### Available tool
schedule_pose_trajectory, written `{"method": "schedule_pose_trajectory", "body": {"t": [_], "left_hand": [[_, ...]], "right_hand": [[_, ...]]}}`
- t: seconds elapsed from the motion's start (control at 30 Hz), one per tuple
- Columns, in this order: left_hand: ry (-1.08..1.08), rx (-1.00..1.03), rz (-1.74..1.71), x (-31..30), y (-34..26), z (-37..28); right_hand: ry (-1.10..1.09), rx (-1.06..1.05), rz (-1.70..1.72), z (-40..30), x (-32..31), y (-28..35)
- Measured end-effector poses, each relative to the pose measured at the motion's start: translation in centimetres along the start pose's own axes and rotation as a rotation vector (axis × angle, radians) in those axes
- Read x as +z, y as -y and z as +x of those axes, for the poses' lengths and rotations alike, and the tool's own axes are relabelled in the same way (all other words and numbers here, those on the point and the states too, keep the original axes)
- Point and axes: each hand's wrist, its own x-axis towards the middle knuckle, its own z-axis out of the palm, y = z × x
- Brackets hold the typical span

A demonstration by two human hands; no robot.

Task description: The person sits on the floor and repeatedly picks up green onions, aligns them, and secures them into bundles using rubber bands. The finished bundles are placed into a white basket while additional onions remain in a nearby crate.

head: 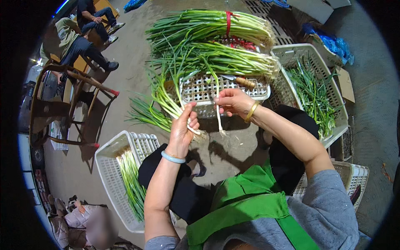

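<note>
My left hand grips a small bunch of green onions by the white ends, roots hanging below. Between the fingertips of my right hand is a single green onion, held upright with its root end down. Beyond my hands, loose green onions lie across an upturned white plastic crate. Behind them rests a thick bundle tied with red tape. A knife with a wooden handle lies on the crate beside the loose onions.
A white crate at my left holds green onions. Another crate at my right holds green leaves and scraps. A wooden chair stands at the left, near seated people. Another person is at lower left. Blue plastic lies at upper right.
</note>
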Motion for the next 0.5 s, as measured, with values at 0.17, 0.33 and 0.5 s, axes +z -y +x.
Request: {"method": "schedule_pose_trajectory", "body": {"t": [0.17, 0.33, 0.5], "left_hand": [[-0.036, -0.128, 0.139, 0.0, 3.0, -0.6], [0.072, -0.219, 0.179, 1.2, 3.3, -2.0], [0.01, -0.187, 0.211, 1.1, 2.7, -3.0]], "right_hand": [[-0.122, -0.069, -0.256, 1.5, 0.5, -2.3], [-0.157, -0.213, -0.337, 3.6, 0.1, -3.6], [-0.279, 0.002, 0.005, 4.0, -0.6, -1.8]]}}
